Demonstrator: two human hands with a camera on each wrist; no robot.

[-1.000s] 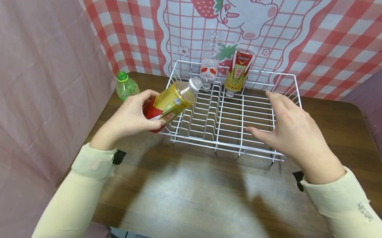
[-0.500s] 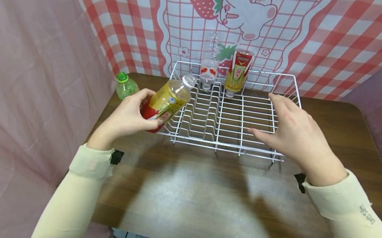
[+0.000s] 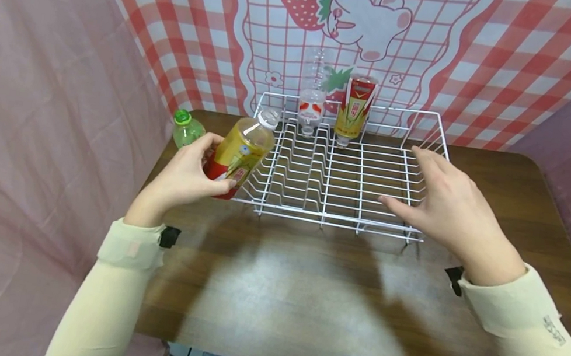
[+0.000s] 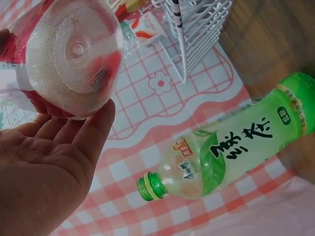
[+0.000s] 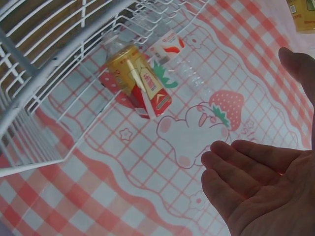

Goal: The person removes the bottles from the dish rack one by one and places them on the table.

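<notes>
My left hand (image 3: 182, 175) grips a clear plastic bottle (image 3: 242, 152) with a yellow and red label, left of the white wire dish rack (image 3: 339, 215). The bottle tilts, neck up and to the right; its round base (image 4: 76, 51) faces the left wrist view. Over the rack's right side, my right hand (image 3: 451, 211) is held with straight, spread fingers and nothing in it. At the back of the rack, a similar bottle (image 3: 355, 106) and a clear bottle (image 3: 312, 107) stand neck down.
An upright green tea bottle (image 4: 231, 147) stands on the wooden table (image 3: 297, 303), left of the rack and behind my left hand. A red-checked cloth (image 3: 186, 31) hangs behind, and pink curtains (image 3: 33, 114) flank the table.
My left hand has drawn the yellow and red bottle to the left, its neck now more upright. My right hand has shifted slightly right and nearer me.
</notes>
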